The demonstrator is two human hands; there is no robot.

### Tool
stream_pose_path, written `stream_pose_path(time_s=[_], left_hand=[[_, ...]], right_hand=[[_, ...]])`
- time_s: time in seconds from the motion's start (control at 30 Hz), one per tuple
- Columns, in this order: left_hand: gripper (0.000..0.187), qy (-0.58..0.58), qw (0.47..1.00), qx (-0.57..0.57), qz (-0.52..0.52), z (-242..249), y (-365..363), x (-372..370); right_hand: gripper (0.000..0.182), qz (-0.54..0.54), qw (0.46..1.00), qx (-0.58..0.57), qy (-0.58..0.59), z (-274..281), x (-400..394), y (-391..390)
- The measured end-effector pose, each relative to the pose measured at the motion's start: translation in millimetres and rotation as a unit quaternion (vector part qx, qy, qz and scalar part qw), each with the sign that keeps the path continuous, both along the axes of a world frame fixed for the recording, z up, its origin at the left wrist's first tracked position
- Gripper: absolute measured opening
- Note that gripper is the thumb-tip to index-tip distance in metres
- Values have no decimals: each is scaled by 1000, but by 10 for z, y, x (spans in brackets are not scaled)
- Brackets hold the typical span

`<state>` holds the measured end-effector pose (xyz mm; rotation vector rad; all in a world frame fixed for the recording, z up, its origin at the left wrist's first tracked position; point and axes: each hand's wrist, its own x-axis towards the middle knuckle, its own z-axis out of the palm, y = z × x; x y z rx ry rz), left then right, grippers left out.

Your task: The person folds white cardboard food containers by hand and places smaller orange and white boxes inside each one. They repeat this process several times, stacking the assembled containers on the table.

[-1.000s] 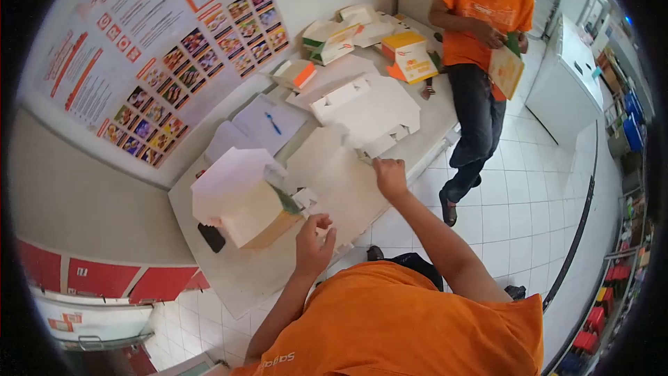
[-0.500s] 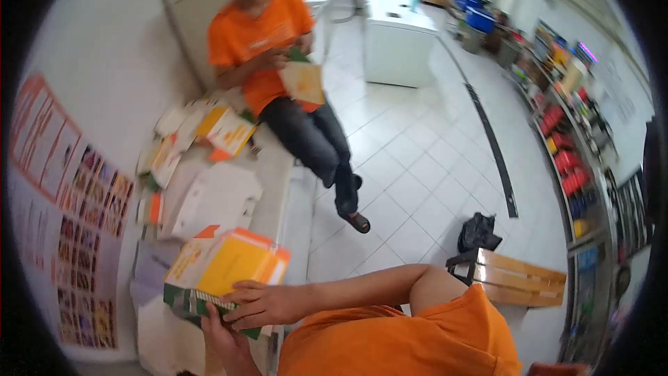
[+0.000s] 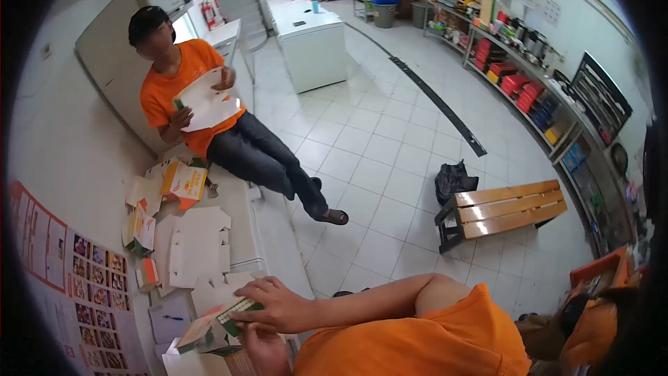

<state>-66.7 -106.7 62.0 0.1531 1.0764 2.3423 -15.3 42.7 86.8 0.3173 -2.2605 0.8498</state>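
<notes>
At the counter's near end, both hands work a printed carton.
The right hand [image 3: 273, 305] lies fingers-curled over the carton [image 3: 219, 324], gripping its green-edged flap; the left hand [image 3: 261, 343] clasps it from beneath; flat white blanks [image 3: 198, 244] lie on the counter [image 3: 240, 226] beyond; a seated co-worker [image 3: 202, 115] holds another blank.

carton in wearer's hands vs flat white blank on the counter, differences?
The carton is partly folded and shows printed orange and green faces; the flat blank lies fully open, plain white side up. The carton is gripped by right hand and left hand; the flat blank lies untouched. Both are cardboard.
</notes>
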Motion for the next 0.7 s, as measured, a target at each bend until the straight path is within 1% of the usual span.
stream_pose_path(time_s=[0.07, 0.1, 0.13, 0.17, 0.23, 0.27, 0.3, 0.33, 0.37, 0.4, 0.43, 0.47, 0.5, 0.57, 0.6, 0.63, 0.7], left_hand=[[41, -2, 999, 14, -36, -83, -140, 43], [45, -3, 998, 26, -62, -120, -193, 72], [43, -39, 998, 12, -45, 79, -134, 226], [43, -40, 998, 15, -51, 243, -121, 389], [50, 58, 995, -76, 22, 431, -169, 633], [50, 59, 995, -74, 10, 361, -303, 606], [45, 28, 993, -119, 3, 196, -525, 514], [39, -2, 987, -161, -4, -3, -731, 413], [39, -2, 987, -158, -15, -309, -948, 287], [38, 176, 943, -254, -120, -668, -1185, 148], [37, 345, 849, -338, -216, -847, -1365, 95], [40, 229, 860, -359, -280, 52, -1208, 553], [40, 232, 858, -361, -281, 6, -1281, 651], [40, 229, 871, -257, -352, -118, -1306, 787], [45, 277, 863, -259, -333, -8, -1299, 888], [45, 286, 855, -257, -349, -70, -1328, 916], [48, 356, 868, -157, -310, -365, -1412, 879]], right_hand=[[53, -138, 990, -26, -20, -79, 137, -222], [53, -145, 989, -19, -18, -124, 200, -341], [56, -176, 983, -7, -51, -160, 267, -462], [58, -206, 975, 2, -83, -196, 329, -576], [58, -221, 973, 13, -63, -214, 545, -716], [55, -145, 986, -52, -63, -256, 652, -733], [52, -68, 989, -117, -62, -302, 786, -746], [48, -19, 966, -233, -111, -314, 969, -700], [48, -30, 966, -230, -110, -252, 1161, -666], [47, -64, 962, -219, -150, -168, 1349, -646], [46, -92, 955, -209, -190, -108, 1510, -657], [44, -101, 956, -172, -216, -109, 1636, -680], [44, -102, 956, -176, -212, -112, 1731, -789], [43, 12, 921, -205, -331, -82, 1943, -961], [41, -22, 948, -215, -235, -221, 1998, -1119], [41, -39, 948, -221, -227, -228, 2054, -1173], [41, -156, 927, -224, -256, -239, 2122, -1273]])
